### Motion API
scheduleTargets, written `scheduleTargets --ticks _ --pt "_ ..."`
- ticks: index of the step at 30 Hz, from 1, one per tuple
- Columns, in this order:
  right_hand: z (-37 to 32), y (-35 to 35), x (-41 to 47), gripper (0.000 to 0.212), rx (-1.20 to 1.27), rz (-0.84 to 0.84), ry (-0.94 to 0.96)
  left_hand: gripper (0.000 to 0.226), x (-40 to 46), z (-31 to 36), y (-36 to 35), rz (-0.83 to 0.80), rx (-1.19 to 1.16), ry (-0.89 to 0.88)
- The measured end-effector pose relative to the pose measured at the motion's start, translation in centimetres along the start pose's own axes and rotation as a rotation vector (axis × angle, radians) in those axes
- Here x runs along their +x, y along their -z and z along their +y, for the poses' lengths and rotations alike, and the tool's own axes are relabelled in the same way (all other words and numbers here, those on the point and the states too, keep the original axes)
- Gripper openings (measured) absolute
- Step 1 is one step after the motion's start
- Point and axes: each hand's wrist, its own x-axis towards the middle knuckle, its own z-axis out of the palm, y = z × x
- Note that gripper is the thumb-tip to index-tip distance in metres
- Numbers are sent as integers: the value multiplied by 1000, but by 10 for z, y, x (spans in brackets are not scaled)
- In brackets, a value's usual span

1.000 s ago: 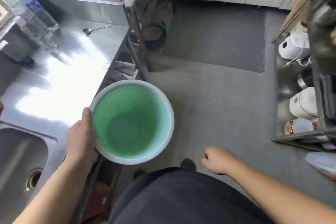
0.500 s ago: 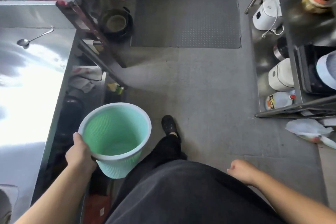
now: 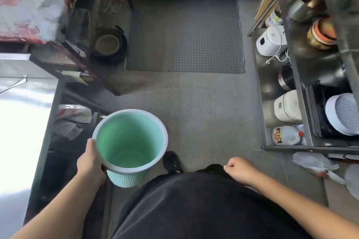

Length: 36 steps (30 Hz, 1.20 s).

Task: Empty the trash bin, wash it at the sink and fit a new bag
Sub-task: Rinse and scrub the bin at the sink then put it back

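A mint-green mesh trash bin [image 3: 129, 147] with a pale grey rim hangs upright above the floor, just right of the steel counter. It has nothing inside and no bag. My left hand [image 3: 91, 163] grips its near-left rim. My right hand [image 3: 240, 170] is a loose fist at my right side, holding nothing. The sink is out of view.
A steel counter [image 3: 25, 122] runs along the left, with cluttered shelves below it. A metal rack [image 3: 303, 103] on the right holds rice cookers and a bottle. A crumpled plastic bag [image 3: 316, 163] lies at the rack's foot. A grey mat [image 3: 184, 35] and dark pans [image 3: 108, 44] lie ahead.
My view has turned away from the sink toward the floor. The bin has come off the counter's edge and dropped lower, still in my left hand. My right hand swung out to the right.
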Motion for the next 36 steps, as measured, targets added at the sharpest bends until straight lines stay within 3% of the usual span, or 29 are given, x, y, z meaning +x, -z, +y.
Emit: scheduleTargets --ticks 5,10,16,20,26,30,36 --pt "38 41 20 29 77 -23 -100 47 5 44 -41 -5 35 19" --pt "74 94 61 30 149 -117 -114 47 9 79 -99 44 23 27" --pt "74 193 137 30 180 -117 -118 42 -19 129 -180 123 -66 24" --pt "42 281 188 31 123 -107 -59 42 -36 166 -234 135 -105 27" --pt "-60 405 253 26 179 -3 138 47 -41 221 -293 156 -153 27" --pt "-109 452 289 26 230 17 203 47 -30 251 -331 151 -205 68" --pt "-126 503 326 24 77 -53 195 37 -1 305 -395 91 -257 91"
